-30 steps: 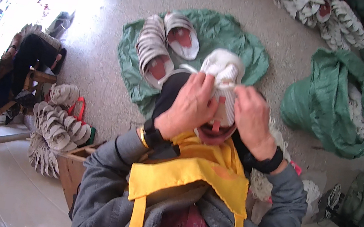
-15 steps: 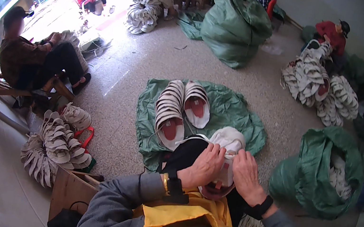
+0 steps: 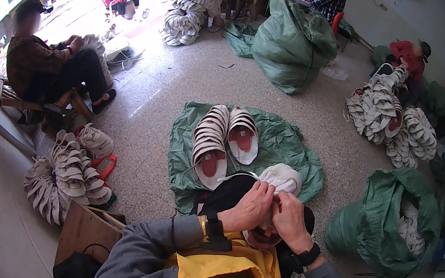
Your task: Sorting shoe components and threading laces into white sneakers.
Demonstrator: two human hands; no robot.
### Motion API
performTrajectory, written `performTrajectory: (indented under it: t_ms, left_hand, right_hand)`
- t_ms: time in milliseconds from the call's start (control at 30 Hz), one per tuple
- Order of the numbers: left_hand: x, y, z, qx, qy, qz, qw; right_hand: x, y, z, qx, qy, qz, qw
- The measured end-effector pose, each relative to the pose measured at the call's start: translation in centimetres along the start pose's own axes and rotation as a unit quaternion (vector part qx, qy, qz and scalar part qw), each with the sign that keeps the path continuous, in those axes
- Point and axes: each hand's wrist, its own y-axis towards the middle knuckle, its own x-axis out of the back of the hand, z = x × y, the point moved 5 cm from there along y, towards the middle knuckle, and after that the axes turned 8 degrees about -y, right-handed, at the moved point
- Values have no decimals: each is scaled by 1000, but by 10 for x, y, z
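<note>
A white shoe (image 3: 282, 178) rests on my lap with its toe away from me and its reddish insole partly showing near my apron. My left hand (image 3: 249, 207) is closed at the left side of its lacing area, fingertips pinched. From the right, my right hand (image 3: 290, 220) pinches close beside it, the two sets of fingertips almost meeting. A pale lace (image 3: 243, 175) trails from the shoe to the left. What exactly lies between the fingertips is hidden. Just ahead, a row of nested white shoes (image 3: 210, 143) and a second row (image 3: 243, 135) lie on a green sheet (image 3: 297, 151).
A green sack (image 3: 387, 225) of pale shoes stands at right, a bigger green sack (image 3: 294, 45) farther off. Shoe piles lie at left (image 3: 66, 177) and far right (image 3: 375, 106). A wooden box (image 3: 83, 233) is by my left elbow. Several people sit around the room.
My right hand has moved left and inward over the shoe, bringing its fingertips close to my left hand's. The left hand has barely moved. The view has shifted slightly.
</note>
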Motion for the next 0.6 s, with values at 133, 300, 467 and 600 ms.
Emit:
performTrajectory:
  t_ms: [133, 300, 467, 600]
  left_hand:
    - [6, -1, 2, 8, -66, -50, 997]
    - [9, -3, 1, 23, -113, -82, 990]
    - [0, -2, 11, 29, -144, -128, 981]
    - [4, -1, 12, 38, -171, -166, 970]
  right_hand:
    - [-7, 5, 0, -2, -14, 6, 1000]
    - [-7, 3, 4, -8, -15, -7, 1000]
    - [-14, 5, -1, 2, -39, -30, 999]
    - [-17, 6, -9, -1, -17, -31, 999]
